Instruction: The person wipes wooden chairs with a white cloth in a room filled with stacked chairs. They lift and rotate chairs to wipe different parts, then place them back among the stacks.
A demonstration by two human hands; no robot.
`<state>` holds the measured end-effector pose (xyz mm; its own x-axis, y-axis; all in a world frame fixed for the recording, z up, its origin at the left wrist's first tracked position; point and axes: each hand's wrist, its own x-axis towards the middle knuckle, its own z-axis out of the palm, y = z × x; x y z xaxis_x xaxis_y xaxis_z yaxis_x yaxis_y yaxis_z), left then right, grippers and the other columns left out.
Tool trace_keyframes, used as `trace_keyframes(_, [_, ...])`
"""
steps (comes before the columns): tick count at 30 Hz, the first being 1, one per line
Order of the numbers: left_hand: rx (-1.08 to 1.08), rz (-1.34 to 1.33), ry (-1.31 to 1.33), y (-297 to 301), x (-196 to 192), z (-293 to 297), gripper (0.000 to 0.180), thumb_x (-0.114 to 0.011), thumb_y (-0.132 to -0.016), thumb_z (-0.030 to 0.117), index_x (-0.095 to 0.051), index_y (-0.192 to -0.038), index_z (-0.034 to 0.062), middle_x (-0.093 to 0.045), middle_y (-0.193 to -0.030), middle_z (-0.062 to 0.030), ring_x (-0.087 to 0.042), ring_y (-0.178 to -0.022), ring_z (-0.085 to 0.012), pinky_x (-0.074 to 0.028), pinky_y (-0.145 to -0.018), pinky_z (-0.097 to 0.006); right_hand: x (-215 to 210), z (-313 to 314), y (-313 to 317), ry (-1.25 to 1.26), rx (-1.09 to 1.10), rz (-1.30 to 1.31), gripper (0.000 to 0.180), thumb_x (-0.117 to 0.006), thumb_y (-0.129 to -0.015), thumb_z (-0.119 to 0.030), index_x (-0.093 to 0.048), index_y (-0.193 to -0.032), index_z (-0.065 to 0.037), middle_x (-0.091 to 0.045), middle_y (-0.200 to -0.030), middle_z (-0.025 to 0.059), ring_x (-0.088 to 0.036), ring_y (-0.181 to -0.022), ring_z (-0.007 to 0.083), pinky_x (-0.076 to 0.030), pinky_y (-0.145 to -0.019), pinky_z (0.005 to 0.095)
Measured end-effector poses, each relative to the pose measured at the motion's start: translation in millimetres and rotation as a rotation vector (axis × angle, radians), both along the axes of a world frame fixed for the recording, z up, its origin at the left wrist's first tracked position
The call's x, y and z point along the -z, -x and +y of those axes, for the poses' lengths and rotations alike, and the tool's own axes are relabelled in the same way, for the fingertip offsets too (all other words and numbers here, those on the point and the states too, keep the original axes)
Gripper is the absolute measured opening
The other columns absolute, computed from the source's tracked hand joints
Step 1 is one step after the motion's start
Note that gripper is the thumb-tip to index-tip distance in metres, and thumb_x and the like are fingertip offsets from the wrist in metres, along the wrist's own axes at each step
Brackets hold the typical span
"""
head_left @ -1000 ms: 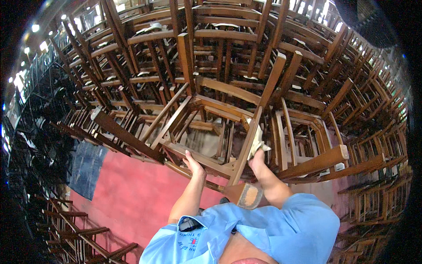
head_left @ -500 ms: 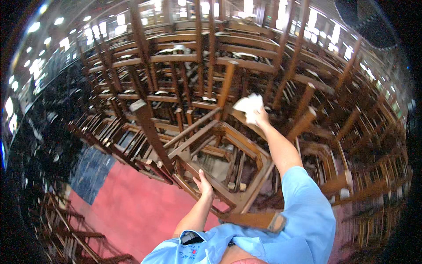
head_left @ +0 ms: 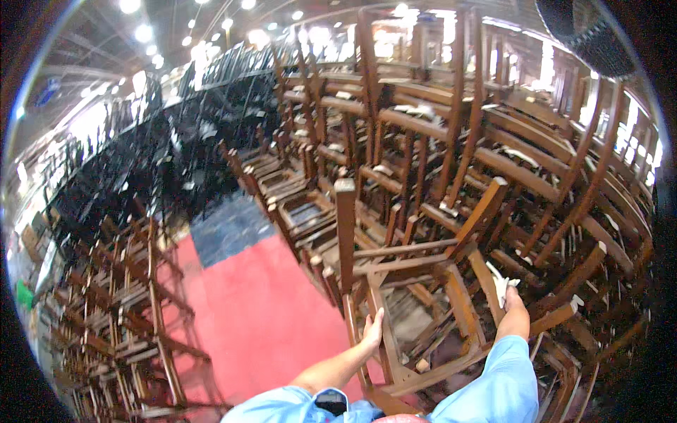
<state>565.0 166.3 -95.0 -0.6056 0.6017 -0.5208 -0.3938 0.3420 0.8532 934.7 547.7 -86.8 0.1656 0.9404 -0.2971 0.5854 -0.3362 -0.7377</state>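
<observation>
A brown wooden chair frame (head_left: 398, 266) stands upturned in front of me, its legs pointing up and outward. My left hand (head_left: 372, 331) rests against its near left rail, with the visible fingers stretched out. On the right side of the frame, my right hand (head_left: 515, 302) is closed around a crumpled white cloth (head_left: 501, 283). That cloth lies against a wooden rail of the frame. Part of my right hand's fingers is hidden behind it.
Dense stacks of wooden chairs (head_left: 416, 123) rise ahead and to the right. More wooden frames (head_left: 130, 310) stand at the left. Dark stacked furniture (head_left: 169, 130) fills the back left. Red flooring (head_left: 261, 310) with a blue patch (head_left: 233, 229) runs between them.
My view has swung left, so the chair frame appears farther right. My right hand has brought the cloth lower along the frame's right side. The left hand stays at the near left rail.
</observation>
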Motion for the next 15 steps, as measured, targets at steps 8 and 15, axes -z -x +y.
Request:
trace_keyframes(8, [-0.043, 0.052, -0.016, 20.8, 49.2, 3.8, 0.110, -0.056, -0.082, 0.075, -0.018, -0.156, 0.0031, -0.035, -0.155, -0.0205, -0.035, -0.142, -0.0287, -0.028, -0.115, -0.039, 41.4, 37.3, 40.7, -0.021, -0.031, 0.119, 0.076, -0.053, -0.095, -0.034, -0.018, -0.156, -0.007, -0.028, -0.158, 0.0163, -0.038, -0.140, 0.0296, -0.035, -0.112, 0.0371])
trace_keyframes(15, [-0.039, -0.098, -0.118, 19.7, 63.7, 25.0, 0.116, -0.056, -0.080, 0.078, -0.020, -0.153, -0.0047, -0.034, -0.155, -0.0211, -0.034, -0.142, -0.0283, -0.028, -0.115, -0.039, 30.0, 92.1, 45.1, -0.244, -0.001, 0.194, 0.074, -0.052, -0.094, -0.035, -0.020, -0.154, -0.006, -0.028, -0.156, 0.0176, -0.037, -0.139, 0.0306, -0.036, -0.110, 0.0396])
